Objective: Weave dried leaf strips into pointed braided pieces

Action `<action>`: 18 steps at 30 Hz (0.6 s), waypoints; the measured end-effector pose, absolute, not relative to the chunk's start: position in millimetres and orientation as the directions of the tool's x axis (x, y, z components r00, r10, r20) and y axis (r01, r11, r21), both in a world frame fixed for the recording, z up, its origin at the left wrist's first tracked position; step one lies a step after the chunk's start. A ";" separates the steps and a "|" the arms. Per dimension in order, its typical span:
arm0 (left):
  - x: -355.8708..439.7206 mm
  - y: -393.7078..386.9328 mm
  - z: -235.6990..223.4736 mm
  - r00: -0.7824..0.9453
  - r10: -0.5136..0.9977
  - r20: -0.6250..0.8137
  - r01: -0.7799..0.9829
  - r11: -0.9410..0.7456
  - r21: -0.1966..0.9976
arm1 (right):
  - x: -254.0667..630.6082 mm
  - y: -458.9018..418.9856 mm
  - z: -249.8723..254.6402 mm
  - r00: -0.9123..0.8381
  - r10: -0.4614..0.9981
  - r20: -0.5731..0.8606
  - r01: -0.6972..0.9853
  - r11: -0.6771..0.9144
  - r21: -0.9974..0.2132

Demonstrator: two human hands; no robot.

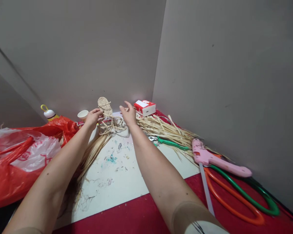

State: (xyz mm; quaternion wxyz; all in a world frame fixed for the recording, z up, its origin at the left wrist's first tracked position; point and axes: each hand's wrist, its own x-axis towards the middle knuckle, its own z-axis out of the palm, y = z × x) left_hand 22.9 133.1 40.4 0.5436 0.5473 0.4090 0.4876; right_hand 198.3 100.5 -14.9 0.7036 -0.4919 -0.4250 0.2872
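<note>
My left hand [94,117] pinches the lower left edge of a small woven straw piece [104,105], shaped like a sole with a narrow waist and held upright. To its right, my right hand [128,113] is raised with the fingers apart, and I see nothing held in it. Between and below both hands lies a loose tangle of twisted straw cord [114,125]. Whether that cord joins the woven piece I cannot tell.
Straw bundles [168,130] lie right, with green-handled pliers [173,143], a pink glue gun [205,156] and orange-handled scissors [231,191]. Behind stands a red tissue pack [145,107]. Left are a paper cup [83,114], red plastic bag [12,182] and bottle [50,114]. Grey walls [210,81] enclose the table.
</note>
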 end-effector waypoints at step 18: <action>34.5 119.1 41.7 0.308 0.943 0.130 -0.031 -0.126 0.991 | 184.6 107.4 -17.6 0.302 0.932 0.202 -0.350 0.305 -0.886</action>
